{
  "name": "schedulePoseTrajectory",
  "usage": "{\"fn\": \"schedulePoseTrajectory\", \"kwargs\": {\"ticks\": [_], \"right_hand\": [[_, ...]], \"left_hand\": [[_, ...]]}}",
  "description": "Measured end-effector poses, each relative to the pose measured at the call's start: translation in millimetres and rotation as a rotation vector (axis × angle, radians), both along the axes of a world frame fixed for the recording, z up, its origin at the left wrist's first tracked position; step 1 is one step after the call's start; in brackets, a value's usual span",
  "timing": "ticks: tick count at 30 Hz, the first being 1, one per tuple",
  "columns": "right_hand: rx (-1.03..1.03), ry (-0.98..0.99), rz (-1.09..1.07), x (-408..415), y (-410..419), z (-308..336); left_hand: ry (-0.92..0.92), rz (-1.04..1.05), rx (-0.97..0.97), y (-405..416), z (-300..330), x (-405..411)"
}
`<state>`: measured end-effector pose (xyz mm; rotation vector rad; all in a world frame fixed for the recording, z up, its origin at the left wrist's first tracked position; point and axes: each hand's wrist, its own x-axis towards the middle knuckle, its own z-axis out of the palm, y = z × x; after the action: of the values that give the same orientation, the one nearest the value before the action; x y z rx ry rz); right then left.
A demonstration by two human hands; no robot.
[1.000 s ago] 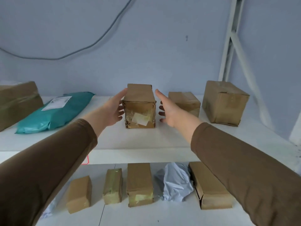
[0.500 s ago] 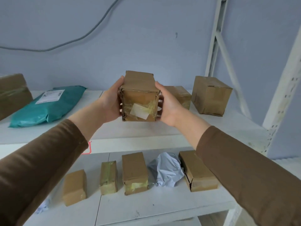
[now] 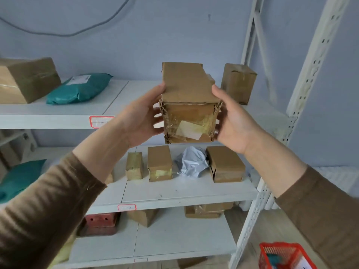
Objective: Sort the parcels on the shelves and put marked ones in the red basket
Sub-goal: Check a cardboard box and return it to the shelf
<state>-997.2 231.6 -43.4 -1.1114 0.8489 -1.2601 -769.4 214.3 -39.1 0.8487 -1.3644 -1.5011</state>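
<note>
Left hand and right hand grasp a taped cardboard parcel mid-frame; the red basket at lower right holds something, and many parcels remain shelved.

The box is matt brown cardboard, frayed at the edges and patched with glossy yellowed tape, the mailer is smooth teal plastic, the shelves are white painted metal, and the basket is red plastic mesh.
</note>
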Motion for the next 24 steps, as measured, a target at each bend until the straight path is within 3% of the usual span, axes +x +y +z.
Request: {"fn": "schedulePoseTrajectory", "kwargs": {"ticks": [5,9,14,17,19,24], "right_hand": [[0.023,-0.1,0.018,-7.9,33.7,-28.1],[0.05,-0.218,-0.002,-17.0,40.4,-56.2],[0.127,-0.345,0.014,-17.7,45.5,-90.4],[0.187,-0.352,-0.048,-21.8,42.5,-104.4],[0.097,-0.311,-0.073,-20.1,47.5,-111.1],[-0.134,-0.091,-0.128,-13.6,60.2,-109.3]], "left_hand": [[0.006,0.027,-0.015,39.7,-25.1,-9.7],[-0.055,0.157,-0.267,69.1,-42.3,-32.9],[-0.609,0.505,-0.757,95.4,-72.5,-72.4],[-0.695,0.556,-0.836,102.2,-83.7,-87.3],[-0.612,0.48,-0.801,94.8,-93.1,-84.7],[0.121,0.215,-0.388,73.0,-106.4,-67.7]]}}
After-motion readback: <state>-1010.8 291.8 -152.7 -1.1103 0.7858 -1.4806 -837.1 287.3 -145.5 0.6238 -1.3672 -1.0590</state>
